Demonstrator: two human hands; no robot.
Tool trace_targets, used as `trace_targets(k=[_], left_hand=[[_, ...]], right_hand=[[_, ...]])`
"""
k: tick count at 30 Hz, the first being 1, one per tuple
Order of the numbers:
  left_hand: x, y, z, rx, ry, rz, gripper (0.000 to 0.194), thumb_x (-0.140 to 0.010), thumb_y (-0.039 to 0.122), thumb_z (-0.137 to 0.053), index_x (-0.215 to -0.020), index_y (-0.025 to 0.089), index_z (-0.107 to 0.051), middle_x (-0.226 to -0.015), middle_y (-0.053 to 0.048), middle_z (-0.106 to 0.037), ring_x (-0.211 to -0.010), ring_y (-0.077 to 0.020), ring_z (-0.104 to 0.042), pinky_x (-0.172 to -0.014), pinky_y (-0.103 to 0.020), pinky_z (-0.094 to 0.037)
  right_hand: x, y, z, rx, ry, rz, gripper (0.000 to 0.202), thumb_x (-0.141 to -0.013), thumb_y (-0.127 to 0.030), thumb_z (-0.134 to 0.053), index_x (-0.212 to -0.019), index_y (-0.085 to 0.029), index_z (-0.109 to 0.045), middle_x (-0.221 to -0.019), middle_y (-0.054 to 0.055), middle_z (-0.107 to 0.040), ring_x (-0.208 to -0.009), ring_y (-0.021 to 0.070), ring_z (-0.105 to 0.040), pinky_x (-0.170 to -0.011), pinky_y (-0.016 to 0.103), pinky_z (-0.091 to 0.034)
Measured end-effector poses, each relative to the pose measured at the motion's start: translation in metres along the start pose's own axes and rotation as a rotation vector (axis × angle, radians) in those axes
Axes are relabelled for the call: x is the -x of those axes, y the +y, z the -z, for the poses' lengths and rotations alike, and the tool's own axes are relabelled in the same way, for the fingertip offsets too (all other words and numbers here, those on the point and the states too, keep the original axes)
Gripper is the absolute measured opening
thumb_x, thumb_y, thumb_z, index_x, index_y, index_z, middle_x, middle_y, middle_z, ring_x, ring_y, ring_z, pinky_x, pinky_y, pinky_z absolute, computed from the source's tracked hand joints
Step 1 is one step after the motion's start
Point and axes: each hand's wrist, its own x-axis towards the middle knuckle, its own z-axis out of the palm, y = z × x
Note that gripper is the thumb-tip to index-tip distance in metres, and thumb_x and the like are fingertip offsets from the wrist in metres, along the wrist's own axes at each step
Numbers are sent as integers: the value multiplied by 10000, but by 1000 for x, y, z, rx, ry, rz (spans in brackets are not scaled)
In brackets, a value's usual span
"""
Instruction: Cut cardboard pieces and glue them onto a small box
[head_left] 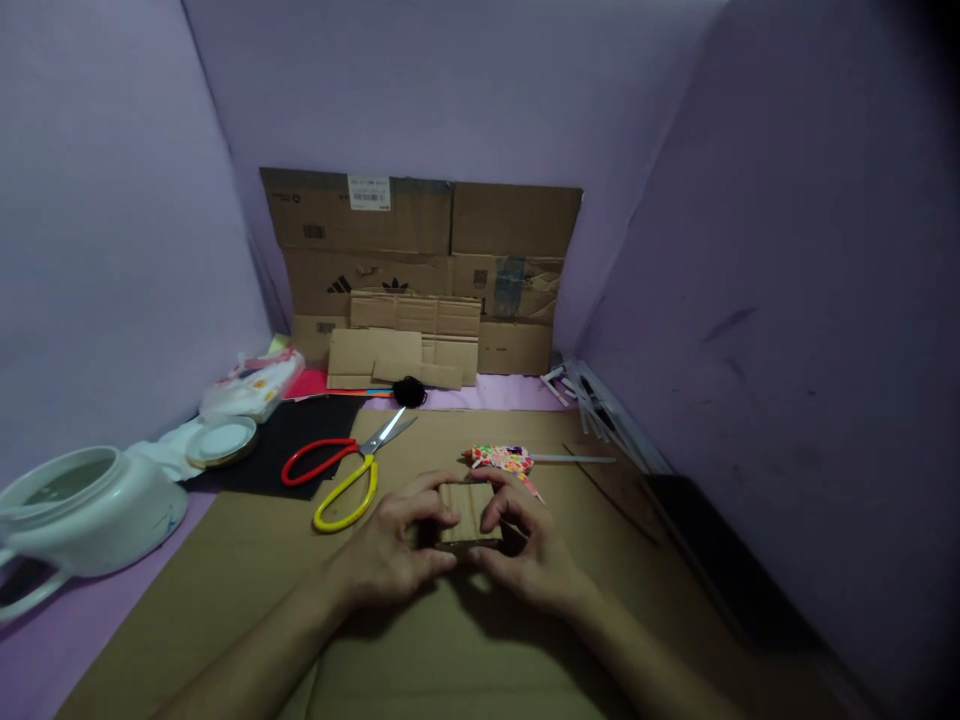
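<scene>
A small square cardboard piece [469, 512] with dark edges is held between both hands above the large cardboard sheet [420, 650]. My left hand [401, 540] grips its left side, thumb at the near edge and fingers over the top and far edge. On the right side, my right hand [529, 545] holds it in the same way, with thumb and curled fingers. Just beyond the hands lies a flower-patterned glue gun [502, 459] with a translucent glue stick [574, 459] behind it. Scissors [367, 450] with one red and one yellow handle lie open to the left.
A white pot [112, 520] and a round lid [221, 438] stand at the left, near black paper [307, 420]. Black yarn [409, 391] and folded cardboard [420, 230] are at the back. Glue sticks [600, 410] and a dark flat object [727, 560] lie right.
</scene>
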Motion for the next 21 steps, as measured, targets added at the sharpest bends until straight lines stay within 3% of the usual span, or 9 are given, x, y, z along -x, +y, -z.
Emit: trace_targets(k=[9,21], left_hand=[[-3,1,1,16,-16,31,218,-654,225,-728,-832,181,-609,-1306,-149,-512,-1242,-293,-444,-995,-411,-358],[-3,-1,-1,37,21,-11,242,-638,197,-742,-840,175,-610,-1300,-140,-517,-1223,-286,-460,-966,-379,-371]], right_hand=[[0,-1,0,-28,2,-34,224,-652,-149,-719,-728,-208,-517,-1247,136,-497,-1197,289,-480,-950,447,-386],[1,3,-1,-40,5,-67,253,-635,-81,-706,-719,-209,-505,-1268,132,-474,-1203,295,-472,-957,444,-377]])
